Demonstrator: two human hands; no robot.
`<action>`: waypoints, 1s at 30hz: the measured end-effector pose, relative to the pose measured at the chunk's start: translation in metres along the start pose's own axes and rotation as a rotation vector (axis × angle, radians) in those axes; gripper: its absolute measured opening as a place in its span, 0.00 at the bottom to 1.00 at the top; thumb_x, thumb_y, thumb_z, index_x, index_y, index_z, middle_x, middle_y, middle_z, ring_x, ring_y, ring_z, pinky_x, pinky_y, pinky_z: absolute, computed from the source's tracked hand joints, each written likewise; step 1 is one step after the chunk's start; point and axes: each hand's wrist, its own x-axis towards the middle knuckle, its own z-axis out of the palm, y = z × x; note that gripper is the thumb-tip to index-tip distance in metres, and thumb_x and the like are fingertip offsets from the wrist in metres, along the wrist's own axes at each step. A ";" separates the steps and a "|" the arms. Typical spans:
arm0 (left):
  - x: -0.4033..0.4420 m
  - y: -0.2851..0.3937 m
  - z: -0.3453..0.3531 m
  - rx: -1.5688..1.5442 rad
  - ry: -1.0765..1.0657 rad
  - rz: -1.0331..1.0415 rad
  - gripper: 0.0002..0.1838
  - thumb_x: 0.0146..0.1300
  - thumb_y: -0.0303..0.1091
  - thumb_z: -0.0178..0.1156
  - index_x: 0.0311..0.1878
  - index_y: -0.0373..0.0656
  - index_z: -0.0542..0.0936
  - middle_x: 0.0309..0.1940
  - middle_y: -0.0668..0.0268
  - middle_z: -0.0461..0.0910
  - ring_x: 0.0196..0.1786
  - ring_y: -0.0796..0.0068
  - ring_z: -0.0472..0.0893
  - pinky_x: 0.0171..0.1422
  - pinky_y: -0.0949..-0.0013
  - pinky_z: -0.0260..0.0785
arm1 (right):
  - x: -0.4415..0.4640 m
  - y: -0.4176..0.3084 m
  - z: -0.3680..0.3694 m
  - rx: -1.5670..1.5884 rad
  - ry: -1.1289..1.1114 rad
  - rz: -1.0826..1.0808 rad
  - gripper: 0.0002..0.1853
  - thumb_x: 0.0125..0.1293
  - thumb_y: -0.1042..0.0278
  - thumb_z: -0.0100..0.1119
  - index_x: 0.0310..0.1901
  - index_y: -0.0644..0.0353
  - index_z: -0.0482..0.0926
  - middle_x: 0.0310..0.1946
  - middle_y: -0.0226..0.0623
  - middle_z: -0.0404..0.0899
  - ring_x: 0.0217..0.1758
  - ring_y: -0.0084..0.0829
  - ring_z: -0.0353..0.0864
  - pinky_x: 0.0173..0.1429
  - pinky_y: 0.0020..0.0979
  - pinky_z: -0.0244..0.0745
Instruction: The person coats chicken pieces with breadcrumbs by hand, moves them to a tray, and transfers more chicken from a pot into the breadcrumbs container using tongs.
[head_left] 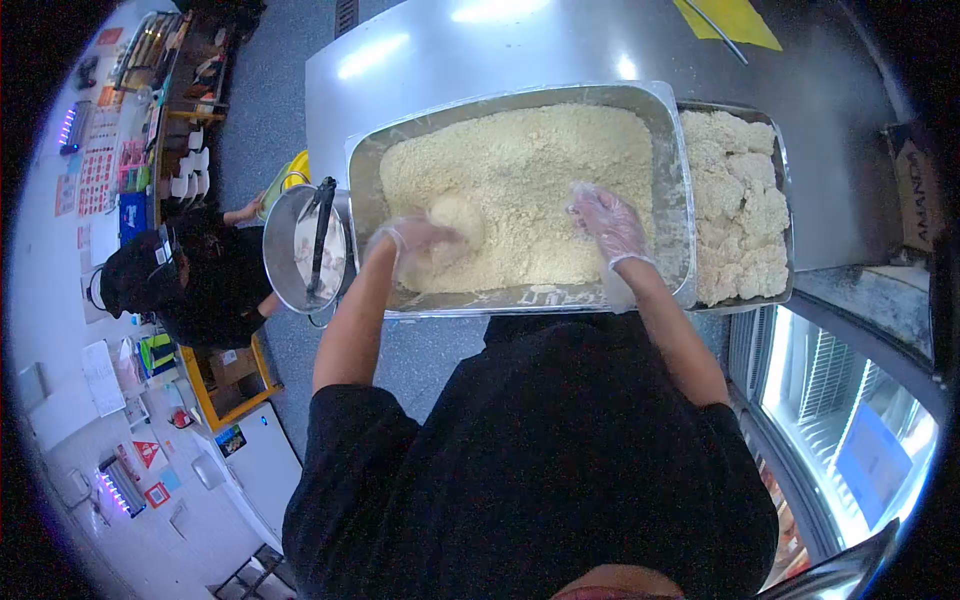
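Gleaming steel counter [430, 45] at twelve o'clock! In the floury pan [366, 200], the coated lump [457, 216] sits towards nine, probably soft and crumbly: cradle it underneath. Left hand [422, 238] blurs beside it, grip unreadable; right hand [612, 228], at three, curls its fingers, hold unclear.

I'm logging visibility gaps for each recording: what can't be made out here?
- Left hand, head view: blur hides whether it grips the pale lump.
- Right hand, head view: its curled pose hides whether it holds anything.
- Pot contents, head view: partly hidden by the black bar.
- Yellow sheet, head view: cut off by the top edge.
- Wall notices, head view: too small to read.
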 end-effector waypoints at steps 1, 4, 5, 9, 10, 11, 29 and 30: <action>-0.003 -0.001 -0.004 -0.022 0.023 0.093 0.21 0.61 0.42 0.57 0.57 0.50 0.76 0.52 0.61 0.79 0.53 0.61 0.78 0.61 0.65 0.66 | 0.000 0.000 0.001 -0.007 -0.004 -0.030 0.17 0.65 0.55 0.56 0.46 0.60 0.79 0.36 0.36 0.82 0.37 0.24 0.79 0.43 0.27 0.74; -0.040 0.029 -0.031 0.232 0.345 -0.359 0.25 0.58 0.49 0.58 0.56 0.47 0.76 0.51 0.57 0.78 0.53 0.60 0.78 0.59 0.64 0.68 | 0.002 0.000 0.004 -0.032 -0.019 -0.046 0.15 0.66 0.63 0.58 0.49 0.63 0.78 0.38 0.31 0.81 0.38 0.20 0.80 0.39 0.22 0.75; -0.039 0.016 -0.023 0.226 0.348 -0.367 0.25 0.58 0.49 0.58 0.56 0.47 0.76 0.51 0.57 0.78 0.53 0.60 0.78 0.59 0.64 0.68 | 0.002 0.001 0.006 -0.033 -0.029 -0.049 0.15 0.66 0.63 0.58 0.49 0.63 0.78 0.38 0.31 0.81 0.38 0.20 0.80 0.39 0.22 0.75; -0.035 0.020 -0.001 0.193 0.570 -0.222 0.37 0.52 0.64 0.58 0.54 0.41 0.76 0.52 0.51 0.77 0.54 0.56 0.77 0.58 0.62 0.69 | 0.005 0.007 0.005 -0.140 -0.046 -0.082 0.15 0.66 0.63 0.57 0.49 0.63 0.78 0.39 0.32 0.81 0.40 0.21 0.80 0.41 0.23 0.76; -0.038 0.033 0.001 0.158 0.381 -0.388 0.41 0.50 0.67 0.58 0.55 0.39 0.76 0.53 0.50 0.76 0.55 0.55 0.77 0.58 0.61 0.68 | 0.006 0.007 0.005 -0.174 -0.056 -0.074 0.15 0.66 0.63 0.57 0.49 0.63 0.78 0.39 0.33 0.81 0.40 0.21 0.80 0.41 0.24 0.76; -0.016 0.010 0.025 0.171 0.353 -0.226 0.42 0.49 0.69 0.58 0.53 0.37 0.77 0.51 0.49 0.77 0.54 0.53 0.77 0.57 0.60 0.69 | 0.005 0.008 0.004 -0.174 -0.056 -0.076 0.15 0.66 0.63 0.57 0.49 0.63 0.78 0.39 0.33 0.81 0.40 0.21 0.80 0.41 0.24 0.76; 0.026 0.027 0.077 -1.044 0.433 -0.336 0.20 0.58 0.41 0.58 0.48 0.37 0.79 0.40 0.55 0.81 0.42 0.62 0.80 0.42 0.59 0.72 | -0.010 -0.018 0.004 -0.265 -0.088 -0.083 0.20 0.62 0.49 0.57 0.45 0.58 0.78 0.36 0.44 0.81 0.39 0.39 0.81 0.45 0.36 0.73; 0.017 0.018 0.069 -1.167 0.552 -0.248 0.17 0.59 0.37 0.57 0.48 0.37 0.79 0.40 0.55 0.81 0.41 0.61 0.80 0.42 0.58 0.72 | -0.007 -0.009 0.006 -0.235 -0.084 -0.080 0.20 0.62 0.49 0.57 0.45 0.58 0.78 0.36 0.45 0.81 0.39 0.39 0.81 0.45 0.36 0.73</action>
